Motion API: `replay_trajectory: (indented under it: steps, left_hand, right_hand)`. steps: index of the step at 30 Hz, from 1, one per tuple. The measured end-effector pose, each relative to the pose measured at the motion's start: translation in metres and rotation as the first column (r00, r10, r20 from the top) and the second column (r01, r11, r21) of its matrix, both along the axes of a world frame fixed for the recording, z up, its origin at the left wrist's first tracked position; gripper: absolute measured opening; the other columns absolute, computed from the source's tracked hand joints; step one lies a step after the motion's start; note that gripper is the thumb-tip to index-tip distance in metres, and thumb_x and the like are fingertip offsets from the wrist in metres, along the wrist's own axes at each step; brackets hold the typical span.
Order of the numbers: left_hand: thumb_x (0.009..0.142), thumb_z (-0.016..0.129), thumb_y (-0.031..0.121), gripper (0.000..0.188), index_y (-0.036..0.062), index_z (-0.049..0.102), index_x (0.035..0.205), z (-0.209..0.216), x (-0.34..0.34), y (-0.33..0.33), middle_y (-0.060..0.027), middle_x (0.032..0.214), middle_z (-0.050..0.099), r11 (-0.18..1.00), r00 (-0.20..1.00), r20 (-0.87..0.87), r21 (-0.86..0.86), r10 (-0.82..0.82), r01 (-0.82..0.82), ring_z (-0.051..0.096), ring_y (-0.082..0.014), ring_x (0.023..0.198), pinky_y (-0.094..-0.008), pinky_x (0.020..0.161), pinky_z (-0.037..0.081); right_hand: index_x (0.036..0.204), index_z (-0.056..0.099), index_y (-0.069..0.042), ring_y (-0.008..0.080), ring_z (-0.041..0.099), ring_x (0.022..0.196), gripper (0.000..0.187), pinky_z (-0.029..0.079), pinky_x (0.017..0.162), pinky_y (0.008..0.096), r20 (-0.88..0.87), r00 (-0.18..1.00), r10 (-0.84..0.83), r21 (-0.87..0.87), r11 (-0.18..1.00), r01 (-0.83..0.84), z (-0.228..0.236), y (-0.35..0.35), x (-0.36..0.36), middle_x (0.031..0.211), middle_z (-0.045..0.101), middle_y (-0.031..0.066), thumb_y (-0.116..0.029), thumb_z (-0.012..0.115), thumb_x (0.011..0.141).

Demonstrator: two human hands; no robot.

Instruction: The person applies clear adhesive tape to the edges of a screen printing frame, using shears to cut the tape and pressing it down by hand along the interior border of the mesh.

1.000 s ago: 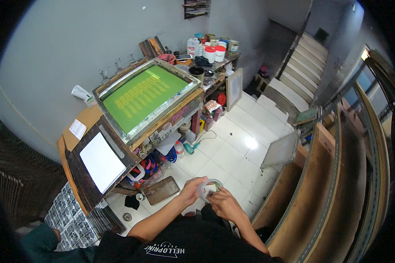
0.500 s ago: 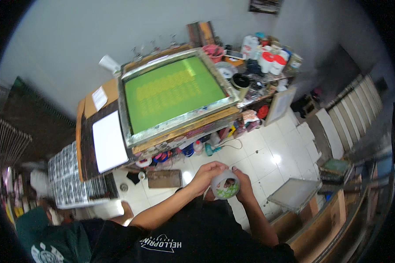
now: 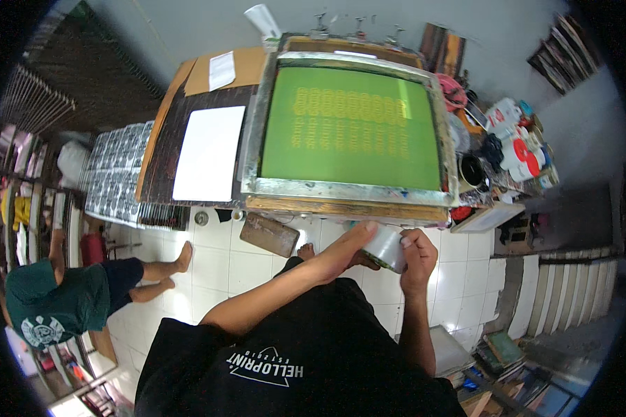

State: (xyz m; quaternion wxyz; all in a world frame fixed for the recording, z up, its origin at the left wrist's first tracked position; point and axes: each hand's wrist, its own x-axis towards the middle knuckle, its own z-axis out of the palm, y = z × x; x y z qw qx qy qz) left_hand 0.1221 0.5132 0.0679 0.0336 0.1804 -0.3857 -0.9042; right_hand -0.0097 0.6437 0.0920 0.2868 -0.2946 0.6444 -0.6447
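A wide roll of clear packing tape (image 3: pixel 385 250) is held in front of my chest, just off the near edge of the table. My left hand (image 3: pixel 348 249) wraps the left side of the roll, its lower fingers partly hidden. My right hand (image 3: pixel 419 261) is bent against the roll's right side, thumb and fingertips closed at its surface. Straight ahead lies a screen-printing frame (image 3: pixel 348 191) with a metal border. Its green mesh (image 3: pixel 355 163) carries rows of a yellowish repeated design.
Left of the frame lies a white sheet (image 3: pixel 209 154) on a dark board. Jars and bottles (image 3: pixel 525 163) crowd the right side. A brown box (image 3: pixel 269 235) sits on the tiled floor below. A co-worker in a green shirt (image 3: pixel 62 299) is at the far left, by shelves.
My view has turned right and levelled toward the frame. The tape roll has tipped from showing its open core to showing its outer face, and my right fingers have shifted along its side.
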Motion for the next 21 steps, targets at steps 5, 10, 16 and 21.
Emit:
replay_trajectory:
  steps: [5,10,16,21]
  left_hand:
    - [0.108,0.031,0.055,0.061,0.0089,0.045,0.147,-0.004,-0.001,-0.034,-0.0127,0.128,0.054,0.974,0.994,0.071,-0.214,0.089,-0.072,0.058,-0.0205,0.109,-0.0379,0.089,0.054]
    - [0.109,0.032,0.052,0.061,0.0105,0.043,0.153,0.007,-0.002,-0.062,-0.0120,0.124,0.055,0.914,0.971,0.059,-0.352,0.234,-0.199,0.057,-0.0185,0.105,-0.0351,0.088,0.051]
    - [0.110,0.038,0.044,0.056,0.0082,0.043,0.152,0.022,-0.017,-0.080,-0.0120,0.129,0.055,0.830,0.940,0.086,-0.501,0.329,-0.245,0.059,-0.0181,0.107,-0.0331,0.095,0.050]
    - [0.108,0.047,0.041,0.051,0.0063,0.049,0.146,0.033,-0.036,-0.061,-0.0121,0.124,0.060,0.709,0.923,0.057,-0.658,0.380,-0.252,0.058,-0.0171,0.104,-0.0311,0.092,0.047]
  right_hand:
    - [0.089,0.062,-0.001,0.0059,0.047,0.071,0.017,0.036,0.064,0.0222,-0.078,0.989,0.125,0.157,0.981,-0.111,0.010,-0.038,-0.006,0.077,0.056,-0.0032,-0.017,0.062,0.095]
    - [0.094,0.063,0.001,0.0066,0.050,0.077,0.012,0.038,0.067,0.0232,-0.105,0.969,0.226,0.129,0.969,-0.212,0.012,-0.070,-0.017,0.083,0.058,-0.0009,-0.011,0.060,0.093]
    - [0.097,0.064,0.001,0.0080,0.052,0.077,0.010,0.042,0.069,0.0234,-0.119,0.913,0.390,0.178,0.913,-0.367,0.022,-0.099,-0.042,0.086,0.060,0.0001,-0.005,0.060,0.090]
    - [0.091,0.064,0.001,0.0101,0.056,0.077,0.007,0.044,0.069,0.0254,-0.163,0.873,0.459,0.029,0.887,-0.461,0.005,-0.093,-0.070,0.084,0.062,0.0028,-0.004,0.061,0.088]
